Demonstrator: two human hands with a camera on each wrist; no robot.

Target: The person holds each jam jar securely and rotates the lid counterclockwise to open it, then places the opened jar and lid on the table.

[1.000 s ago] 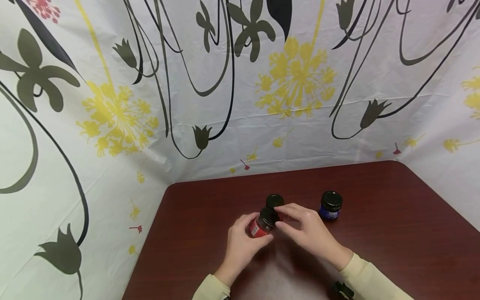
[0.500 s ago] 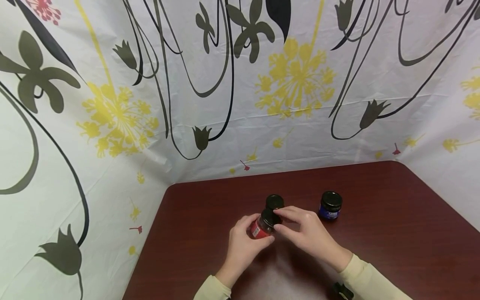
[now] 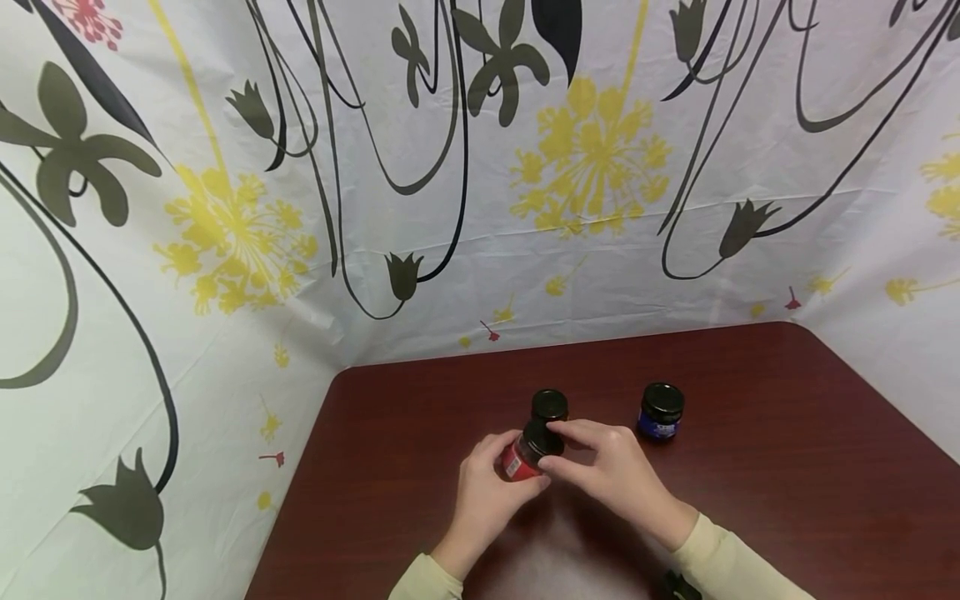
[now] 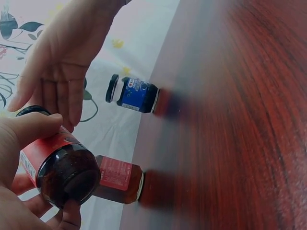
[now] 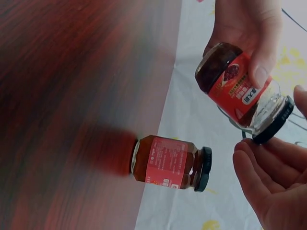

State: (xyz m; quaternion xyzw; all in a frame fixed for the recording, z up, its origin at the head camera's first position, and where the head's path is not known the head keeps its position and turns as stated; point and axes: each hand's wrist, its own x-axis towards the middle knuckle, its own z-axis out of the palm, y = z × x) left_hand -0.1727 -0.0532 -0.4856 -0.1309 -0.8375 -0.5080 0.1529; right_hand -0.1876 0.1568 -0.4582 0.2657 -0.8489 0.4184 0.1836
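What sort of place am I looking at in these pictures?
Probably a screened-off work corner, though the room beyond is hidden: flower-printed sheeting lines three sides of a reddish-brown table, and the left hand holds a red-labelled jar.

The left hand point(image 3: 486, 492) grips — the right hand point(image 3: 618, 469) pinches, close beside it.

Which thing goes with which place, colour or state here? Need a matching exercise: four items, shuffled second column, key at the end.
Column one
1. Right hand
2. Table
3. Left hand
4. Blue-labelled jar

Column two
A. Stands upright, not held
B. Grips a red-labelled jar
C. At that jar's black lid
D. Dark red-brown

Pairs: 1-C, 2-D, 3-B, 4-A
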